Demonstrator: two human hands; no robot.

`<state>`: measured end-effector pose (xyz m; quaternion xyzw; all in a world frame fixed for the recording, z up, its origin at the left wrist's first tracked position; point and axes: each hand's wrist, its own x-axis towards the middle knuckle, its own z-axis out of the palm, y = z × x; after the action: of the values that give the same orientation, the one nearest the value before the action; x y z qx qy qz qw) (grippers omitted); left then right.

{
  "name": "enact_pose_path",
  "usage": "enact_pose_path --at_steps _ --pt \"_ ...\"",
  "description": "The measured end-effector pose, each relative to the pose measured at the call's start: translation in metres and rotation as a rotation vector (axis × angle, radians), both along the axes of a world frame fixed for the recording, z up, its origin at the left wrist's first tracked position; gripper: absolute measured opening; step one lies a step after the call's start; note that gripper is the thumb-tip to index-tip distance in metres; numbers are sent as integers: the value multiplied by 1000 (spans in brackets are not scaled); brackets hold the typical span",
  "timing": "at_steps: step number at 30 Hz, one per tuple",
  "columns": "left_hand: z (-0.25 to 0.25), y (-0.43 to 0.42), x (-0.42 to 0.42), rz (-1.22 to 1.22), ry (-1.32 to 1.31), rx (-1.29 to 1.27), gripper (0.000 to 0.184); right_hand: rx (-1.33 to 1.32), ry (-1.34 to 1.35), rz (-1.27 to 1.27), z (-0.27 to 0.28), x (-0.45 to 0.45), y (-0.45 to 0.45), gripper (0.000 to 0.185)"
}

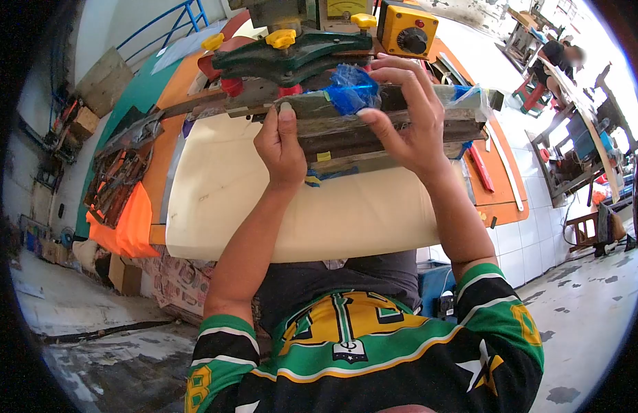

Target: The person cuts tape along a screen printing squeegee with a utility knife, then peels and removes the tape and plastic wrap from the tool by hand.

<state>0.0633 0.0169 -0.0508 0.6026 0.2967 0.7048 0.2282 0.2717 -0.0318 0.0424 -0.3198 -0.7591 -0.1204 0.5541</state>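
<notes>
My left hand (282, 146) is closed on the near left part of a long metal bar fixture (374, 129), thumb on top; its hidden fingers wrap underneath. My right hand (414, 117) is further right over the same fixture, fingers spread and curved. Its thumb and fingertips are beside a crumpled blue tape wrapping (352, 89) on the bar. Whether they press on it, I cannot tell. Below the fixture, a cream sheet (229, 186) drapes over the table's front edge. Just behind stands a dark green clamp frame (291, 60) with yellow knobs and red feet.
A yellow control box (407, 31) with a black dial stands behind my right hand. Dark tools (123, 168) and orange cloth (130, 224) lie at the left. A red-handled tool (481, 168) and a steel ruler (508, 168) lie at the right. Another person (558, 65) sits far right.
</notes>
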Motion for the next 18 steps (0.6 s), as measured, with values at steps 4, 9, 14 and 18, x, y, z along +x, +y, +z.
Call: enact_pose_path --at_steps 4,9,14,18 --pt "0 -2 0 -14 -4 -1 37 -21 -54 -93 -4 -11 -4 49" --pt "3 -4 2 36 15 16 36 50 -126 -54 -14 -17 3 40" --pt "1 -4 3 -11 -75 42 34 65 -161 -83 -17 -25 -1 23" --pt "10 -9 6 -88 -86 58 29 59 -137 -107 -15 -27 -3 16"
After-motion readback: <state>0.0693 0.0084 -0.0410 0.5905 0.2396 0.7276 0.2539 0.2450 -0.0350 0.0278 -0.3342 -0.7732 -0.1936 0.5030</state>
